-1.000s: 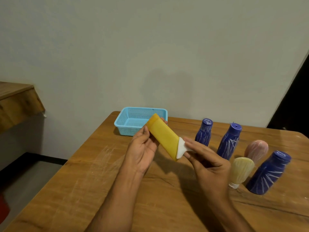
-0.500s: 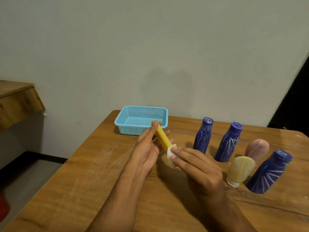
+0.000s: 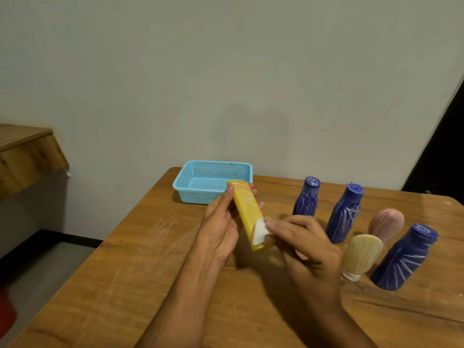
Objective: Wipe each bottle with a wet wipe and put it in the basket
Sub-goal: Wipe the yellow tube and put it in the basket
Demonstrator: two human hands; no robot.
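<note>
My left hand (image 3: 221, 227) grips a flat yellow bottle (image 3: 247, 212) above the wooden table (image 3: 150, 272), its far end pointing at the light blue basket (image 3: 185, 178). My right hand (image 3: 306, 247) pinches a white wet wipe (image 3: 259, 232) against the bottle's near end. To the right, three blue bottles stand with white streaks: one at the back (image 3: 306, 197), one in the middle (image 3: 345, 213), one nearest (image 3: 404, 257). A cream bottle (image 3: 361, 254) and a pink bottle (image 3: 386, 223) stand between them. The basket holds nothing.
The table's left edge drops to a grey floor (image 3: 37, 267). A wooden ledge (image 3: 25, 156) juts out at the far left. A plain wall stands behind the table, with a dark opening (image 3: 444, 151) at the right.
The yellow bottle has turned in my left hand, from broad face to narrow edge and back to a broad face. My right hand with the wipe stays at its near end.
</note>
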